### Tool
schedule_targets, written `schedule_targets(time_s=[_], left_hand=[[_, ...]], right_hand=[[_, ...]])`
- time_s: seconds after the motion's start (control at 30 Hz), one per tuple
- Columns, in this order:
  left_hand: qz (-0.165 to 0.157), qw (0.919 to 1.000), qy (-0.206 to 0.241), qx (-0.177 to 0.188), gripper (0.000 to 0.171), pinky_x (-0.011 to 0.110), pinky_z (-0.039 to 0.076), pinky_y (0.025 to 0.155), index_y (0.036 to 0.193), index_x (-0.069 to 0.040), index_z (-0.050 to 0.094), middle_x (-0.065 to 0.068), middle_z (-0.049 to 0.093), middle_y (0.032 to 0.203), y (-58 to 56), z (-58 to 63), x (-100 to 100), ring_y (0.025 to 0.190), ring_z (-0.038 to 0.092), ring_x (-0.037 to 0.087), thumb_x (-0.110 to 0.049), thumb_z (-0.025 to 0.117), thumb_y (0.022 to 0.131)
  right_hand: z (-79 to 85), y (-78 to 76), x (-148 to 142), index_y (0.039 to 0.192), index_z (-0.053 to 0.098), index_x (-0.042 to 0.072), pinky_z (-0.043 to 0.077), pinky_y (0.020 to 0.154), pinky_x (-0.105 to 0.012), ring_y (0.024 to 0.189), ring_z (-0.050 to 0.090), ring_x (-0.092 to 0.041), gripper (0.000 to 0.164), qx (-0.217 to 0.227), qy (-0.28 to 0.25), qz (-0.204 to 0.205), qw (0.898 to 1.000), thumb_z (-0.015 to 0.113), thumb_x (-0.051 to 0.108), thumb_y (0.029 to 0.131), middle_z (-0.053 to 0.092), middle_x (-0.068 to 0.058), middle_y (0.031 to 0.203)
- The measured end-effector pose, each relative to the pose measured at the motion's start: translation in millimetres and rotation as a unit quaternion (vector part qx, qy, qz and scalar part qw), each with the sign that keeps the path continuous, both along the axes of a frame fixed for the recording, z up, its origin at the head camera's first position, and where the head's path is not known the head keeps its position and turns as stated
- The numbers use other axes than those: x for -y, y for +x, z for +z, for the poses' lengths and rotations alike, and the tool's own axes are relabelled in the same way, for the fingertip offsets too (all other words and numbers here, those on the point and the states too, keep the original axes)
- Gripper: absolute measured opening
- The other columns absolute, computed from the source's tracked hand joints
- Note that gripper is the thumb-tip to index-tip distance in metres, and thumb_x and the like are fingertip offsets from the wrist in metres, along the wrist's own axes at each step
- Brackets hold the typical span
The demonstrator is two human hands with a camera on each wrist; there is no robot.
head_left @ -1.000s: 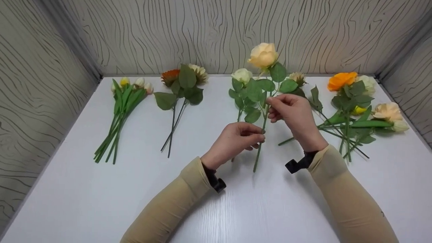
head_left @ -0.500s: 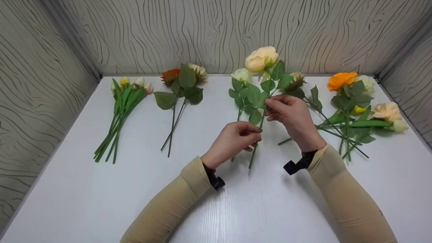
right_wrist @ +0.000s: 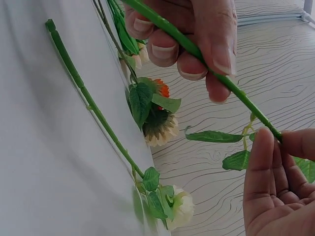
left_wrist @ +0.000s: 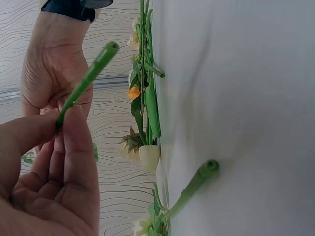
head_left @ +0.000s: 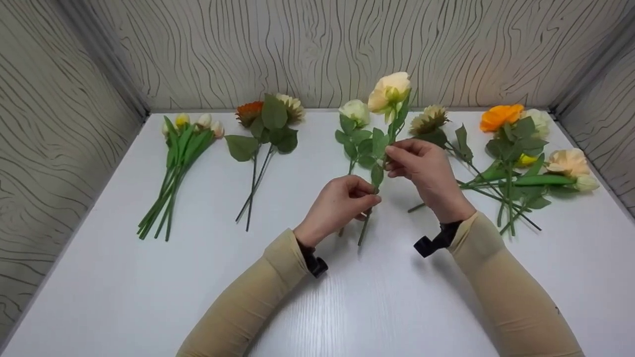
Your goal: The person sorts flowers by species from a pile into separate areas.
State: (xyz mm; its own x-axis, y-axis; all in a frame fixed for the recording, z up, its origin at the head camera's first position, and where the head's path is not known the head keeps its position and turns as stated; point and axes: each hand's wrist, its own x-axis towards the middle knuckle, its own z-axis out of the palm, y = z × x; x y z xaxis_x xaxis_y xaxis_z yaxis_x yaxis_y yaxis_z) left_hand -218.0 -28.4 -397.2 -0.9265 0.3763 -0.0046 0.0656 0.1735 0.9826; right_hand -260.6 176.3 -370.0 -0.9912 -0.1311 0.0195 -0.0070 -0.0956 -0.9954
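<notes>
Both hands hold a peach rose (head_left: 389, 94) above the table, its bloom tipped up toward the back wall. My left hand (head_left: 342, 206) pinches the lower stem between thumb and fingers; the cut stem end (left_wrist: 101, 64) juts out past them in the left wrist view. Higher up, just under the leaves, my right hand (head_left: 426, 171) pinches the same stem (right_wrist: 187, 42). Behind it on the table lies a white rose (head_left: 354, 113), its stem partly hidden by my left hand. A cream sunflower-like bloom (head_left: 429, 120) lies behind my right hand.
Several tulips (head_left: 181, 163) lie bunched at the left. Beside them are two crossed stems, one with a rust-orange bloom (head_left: 249, 113). A mixed pile with an orange flower (head_left: 501, 118) and a peach flower (head_left: 568, 162) covers the right side. Patterned walls (head_left: 317, 54) border the white table.
The peach rose has turned about its stem, so its bloom now shows its green underside. Both hands have shifted slightly left with it, still pinching the stem.
</notes>
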Motion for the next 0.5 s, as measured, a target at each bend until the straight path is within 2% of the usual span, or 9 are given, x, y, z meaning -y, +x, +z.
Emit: schedule_targets(time_s=[0.1,0.23,0.37,0.5], left_hand=[[0.009,0.9997,-0.021,-0.005,0.01,0.032,0.061,0.069,0.102,-0.009,0.07,0.015,0.072,0.098,-4.4,3.2,7,0.077,0.07,0.018,-0.015,0.075,0.096],[0.043,0.997,-0.06,-0.021,0.011,0.032,0.06,0.069,0.102,-0.007,0.07,0.012,0.071,0.096,-15.3,5.1,26,0.077,0.069,0.019,-0.015,0.074,0.096],[0.073,0.9917,-0.104,-0.02,0.011,0.032,0.06,0.068,0.101,-0.005,0.069,0.007,0.069,0.093,-29.6,-0.2,44,0.077,0.068,0.019,-0.014,0.073,0.096],[0.073,0.9863,-0.148,-0.002,0.011,0.031,0.057,0.065,0.101,-0.004,0.069,0.007,0.068,0.09,-43.5,-8.2,49,0.072,0.066,0.018,-0.014,0.072,0.096]], right_hand=[[0.5,-1.1,0,0.117,0.065,-0.007,0.061,0.076,-0.03,0.081,0.068,-0.021,0.04,0.001,0.003,0.003,1.0,0.076,0.024,0.095,0.069,-0.013,0.096],[0.2,-3.2,-3,0.12,0.066,-0.004,0.06,0.078,-0.03,0.084,0.068,-0.022,0.038,0.001,0.001,0.011,1.0,0.072,0.026,0.098,0.069,-0.014,0.099],[-1.4,-5.3,-7,0.12,0.067,-0.003,0.06,0.077,-0.03,0.086,0.068,-0.023,0.035,-0.001,-0.011,0.015,1.0,0.071,0.024,0.099,0.069,-0.015,0.101],[-3.9,-7.0,-9,0.119,0.068,-0.001,0.06,0.078,-0.03,0.087,0.068,-0.023,0.033,0.008,-0.002,0.017,1.0,0.072,0.024,0.098,0.069,-0.014,0.101]])
